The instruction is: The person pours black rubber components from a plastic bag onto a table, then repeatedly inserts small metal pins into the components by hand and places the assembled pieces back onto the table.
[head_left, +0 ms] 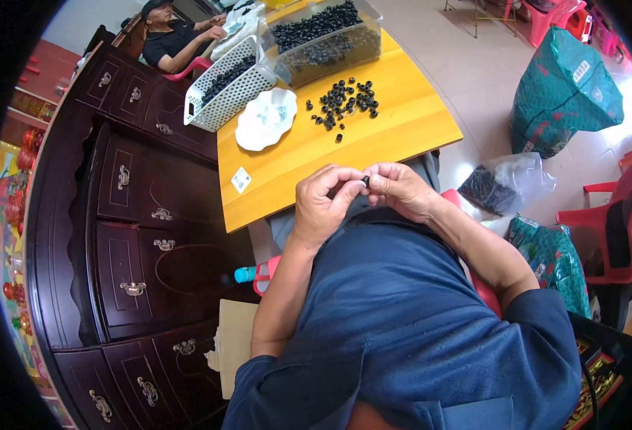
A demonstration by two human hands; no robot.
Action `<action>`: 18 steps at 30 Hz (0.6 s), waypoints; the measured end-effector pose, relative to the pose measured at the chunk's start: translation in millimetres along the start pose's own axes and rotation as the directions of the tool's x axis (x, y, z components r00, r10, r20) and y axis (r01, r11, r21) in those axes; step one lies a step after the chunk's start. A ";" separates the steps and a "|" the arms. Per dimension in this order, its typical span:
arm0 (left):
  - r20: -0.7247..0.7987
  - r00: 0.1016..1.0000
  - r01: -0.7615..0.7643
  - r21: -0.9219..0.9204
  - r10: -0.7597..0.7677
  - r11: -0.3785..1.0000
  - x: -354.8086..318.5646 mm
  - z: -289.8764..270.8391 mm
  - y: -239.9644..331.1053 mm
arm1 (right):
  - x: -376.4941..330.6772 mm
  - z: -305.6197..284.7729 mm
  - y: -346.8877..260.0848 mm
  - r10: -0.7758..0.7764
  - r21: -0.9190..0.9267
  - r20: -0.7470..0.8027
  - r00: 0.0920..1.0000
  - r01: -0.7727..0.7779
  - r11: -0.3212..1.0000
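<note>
And right here in the middle, both hands meet on one small black piece [365, 181]. The left hand [328, 199] pinches it between thumb and forefinger, and the right hand [400, 188] comes in from the other side, thumb and fingertips pressed to it too. The piece sits between the two sets of fingertips, by the near edge of the yellow counter [402, 136] and in front of the person's blue top [402, 279].

Out across the counter now — a loose scatter of black pieces [344, 102], lying well apart from the hands. To its left rests a white dish [264, 123] with a wavy rim, bluish patches in its middle too small to make out. A square white card [241, 180] lies near the left edge.

Behind the dish stands a white perforated basket [237, 102] with black pieces inside, and beside it a clear bin [370, 49], heaped with plenty more. Farther off, upper left, another person [176, 44] sits with both hands at pale material. A dark wooden cabinet [180, 175] lines the left side — and over on the right, a green bag [561, 93] stands on the floor [474, 93].
</note>
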State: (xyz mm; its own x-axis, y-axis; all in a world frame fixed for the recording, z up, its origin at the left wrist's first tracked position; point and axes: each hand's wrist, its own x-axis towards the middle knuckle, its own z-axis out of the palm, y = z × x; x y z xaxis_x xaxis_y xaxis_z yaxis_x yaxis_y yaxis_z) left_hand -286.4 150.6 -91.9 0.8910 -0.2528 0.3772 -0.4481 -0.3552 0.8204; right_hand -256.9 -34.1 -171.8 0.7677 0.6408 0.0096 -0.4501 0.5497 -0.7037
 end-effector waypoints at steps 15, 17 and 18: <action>-0.010 0.987 0.150 -0.270 -0.159 0.951 -10.2 2.8 -0.2 | -1.1 -1.6 0.1 -0.018 0.019 0.070 0.997 0.017 1.000; -0.037 0.998 0.040 -0.072 -0.043 0.997 -9.8 1.8 -3.4 | -0.9 -1.3 0.0 -0.014 0.010 0.055 0.998 0.014 1.000; -0.037 0.998 0.042 -0.073 -0.045 0.996 -9.0 1.2 -3.4 | -0.9 -1.1 -0.2 -0.012 -0.001 0.042 0.999 0.012 1.000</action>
State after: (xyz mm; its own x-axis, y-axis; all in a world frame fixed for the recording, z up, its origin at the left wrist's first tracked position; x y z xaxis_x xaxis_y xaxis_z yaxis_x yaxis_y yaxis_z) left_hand -293.0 153.0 -98.6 0.9122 -0.2028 0.3560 -0.4039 -0.2990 0.8645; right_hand -257.0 -35.4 -172.4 0.7532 0.6560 0.0479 -0.4403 0.5569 -0.7043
